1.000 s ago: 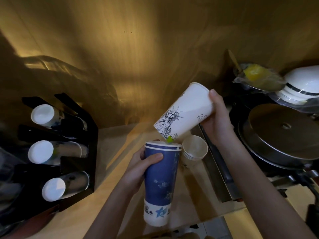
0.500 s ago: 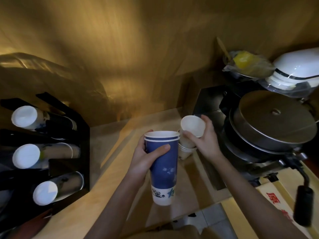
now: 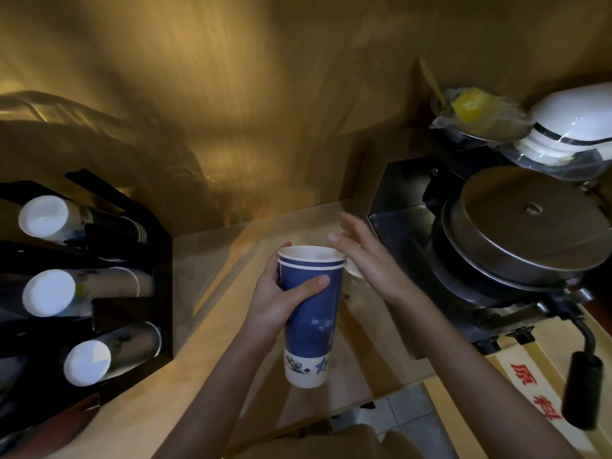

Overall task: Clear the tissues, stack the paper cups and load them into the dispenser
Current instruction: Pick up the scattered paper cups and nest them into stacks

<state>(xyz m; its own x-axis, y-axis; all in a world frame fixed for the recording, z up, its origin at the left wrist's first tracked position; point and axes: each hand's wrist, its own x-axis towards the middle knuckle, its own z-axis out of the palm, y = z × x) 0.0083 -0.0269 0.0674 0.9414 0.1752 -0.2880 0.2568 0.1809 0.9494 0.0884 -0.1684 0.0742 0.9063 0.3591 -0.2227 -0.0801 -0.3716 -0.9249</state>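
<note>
My left hand [image 3: 278, 303] grips a stack of tall blue paper cups [image 3: 309, 319], held upright above the wooden counter [image 3: 212, 326]; a white rim shows nested at the top of the stack. Just right of that rim hovers my right hand [image 3: 364, 260], fingers spread and holding nothing. A small white cup [image 3: 353, 270] peeks out on the counter behind the blue stack, mostly hidden by my right hand. At the left stands the black cup dispenser [image 3: 132, 260], with three slots holding cup stacks whose white bases face me. No tissues are visible.
A black waffle-type machine with a round metal lid [image 3: 523, 223] and a long black handle [image 3: 583, 379] fills the right side. Behind it sit stacked white bowls [image 3: 573, 127] and a plastic-wrapped dish with something yellow [image 3: 473, 104]. A wooden wall backs the counter.
The tall white cup from my right hand has gone into the blue stack. My right hand then touched the small white cups and has since lifted off them, open beside the stack's rim.
</note>
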